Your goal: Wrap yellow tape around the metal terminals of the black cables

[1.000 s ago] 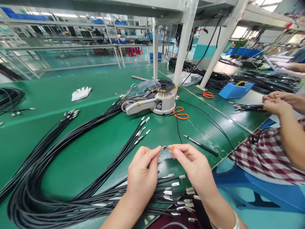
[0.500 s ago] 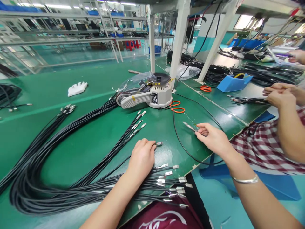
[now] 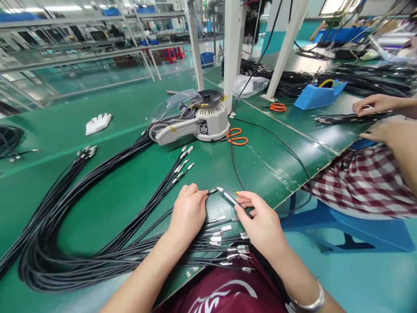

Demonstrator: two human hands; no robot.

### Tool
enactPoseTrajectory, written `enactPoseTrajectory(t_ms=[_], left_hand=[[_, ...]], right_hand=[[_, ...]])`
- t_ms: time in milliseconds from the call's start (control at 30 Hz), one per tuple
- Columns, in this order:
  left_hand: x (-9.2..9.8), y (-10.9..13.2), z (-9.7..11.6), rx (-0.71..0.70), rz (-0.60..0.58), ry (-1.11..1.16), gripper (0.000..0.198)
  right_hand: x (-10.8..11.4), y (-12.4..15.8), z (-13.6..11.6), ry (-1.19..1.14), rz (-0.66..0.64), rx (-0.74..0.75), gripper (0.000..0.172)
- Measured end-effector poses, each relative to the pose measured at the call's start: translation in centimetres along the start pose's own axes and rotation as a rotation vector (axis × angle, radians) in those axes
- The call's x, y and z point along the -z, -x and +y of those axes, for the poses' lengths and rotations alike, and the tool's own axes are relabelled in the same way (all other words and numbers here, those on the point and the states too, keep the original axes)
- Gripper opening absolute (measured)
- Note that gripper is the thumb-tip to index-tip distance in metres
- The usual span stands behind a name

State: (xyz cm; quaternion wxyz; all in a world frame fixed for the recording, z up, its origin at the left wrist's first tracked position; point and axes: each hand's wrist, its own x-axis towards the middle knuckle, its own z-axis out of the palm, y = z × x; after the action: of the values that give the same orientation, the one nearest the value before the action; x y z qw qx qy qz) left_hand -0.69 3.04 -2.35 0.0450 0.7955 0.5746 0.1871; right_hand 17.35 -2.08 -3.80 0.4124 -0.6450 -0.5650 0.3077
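Note:
My left hand pinches a black cable close to its small metal connector, which sticks out past the fingertips above the green table. In my right hand is a slim craft knife, its pointed silver tip beside that connector; I cannot tell whether they touch. Below my wrists lies a fan of black cables with silver metal ends. Another group of cable ends lies to the left of my left hand, on the table top.
Behind my hands stands a round tape dispenser, with orange-handled scissors beside it. A white glove lies at the back left. On the right, a co-worker's hand holds cables near a blue tape holder.
My right hand has moved left with the knife, bringing its tip to the connector in my left hand. My left hand keeps its pinch. The co-worker's hands have moved apart.

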Motion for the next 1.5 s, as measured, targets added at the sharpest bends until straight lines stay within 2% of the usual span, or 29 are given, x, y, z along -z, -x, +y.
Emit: enactPoseTrajectory(t_ms=[100,267,467,1067,1300,1500], left_hand=[[-0.6,0.4,0.1,0.02,0.035,0.055,0.02],[-0.4,0.2,0.2,0.164,-0.007,0.188,0.013],[-0.3,-0.1,0.4,0.223,-0.036,0.242,0.013],[0.1,-0.4,0.8,0.211,-0.077,0.199,0.016],[0.0,-0.4,0.7,0.222,-0.077,0.22,0.015],[0.1,-0.4,0.9,0.253,-0.106,0.224,0.016]], right_hand=[[-0.4,-0.1,0.1,0.062,0.043,0.057,0.024],[-0.9,-0.1,-0.5,0.118,0.041,0.056,0.025],[-1.3,-0.3,-0.8,0.146,0.037,0.076,0.026],[-1.2,-0.9,-0.9,0.156,0.006,0.108,0.023],[-1.2,-0.9,-0.8,0.107,-0.004,0.044,0.023],[-1.2,-0.8,-1.0,0.148,-0.007,0.093,0.023]])
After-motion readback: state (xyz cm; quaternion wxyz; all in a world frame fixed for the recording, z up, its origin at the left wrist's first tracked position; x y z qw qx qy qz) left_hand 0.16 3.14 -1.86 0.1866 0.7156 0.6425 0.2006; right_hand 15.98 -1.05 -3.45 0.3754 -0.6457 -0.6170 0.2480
